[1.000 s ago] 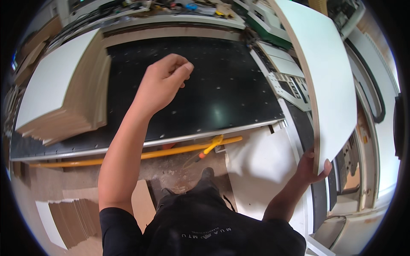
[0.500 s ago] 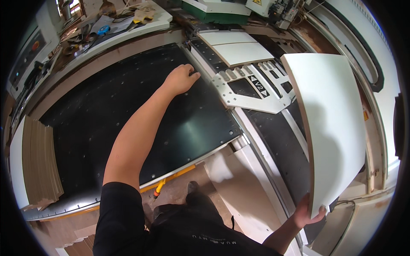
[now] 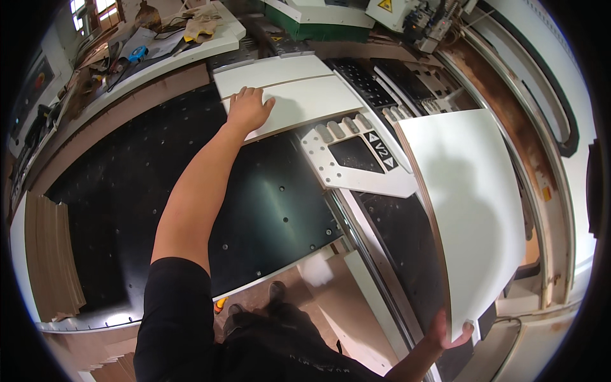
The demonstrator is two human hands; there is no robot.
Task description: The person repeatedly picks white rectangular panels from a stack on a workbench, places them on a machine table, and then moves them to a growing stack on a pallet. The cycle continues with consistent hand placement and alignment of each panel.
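Note:
My left hand lies with fingers stretched out on the nearer of two white boards at the far middle. The farther white board sits against it, and both overlap the far right part of the black table. At the lower right, my right hand grips the near end of a large white panel with a brown edge. That panel is tilted up over the machine bed. Between the boards and the panel is a white perforated metal bracket.
A stack of boards stands on the table's left end. Metal rails run along the table's right side. Machine parts rise at the far right. A cluttered bench holds a blue tape measure and a glove.
The two white boards have shifted left onto the black table. My left hand has gone from closed above the table to outstretched on the nearer board. My right hand still holds the panel.

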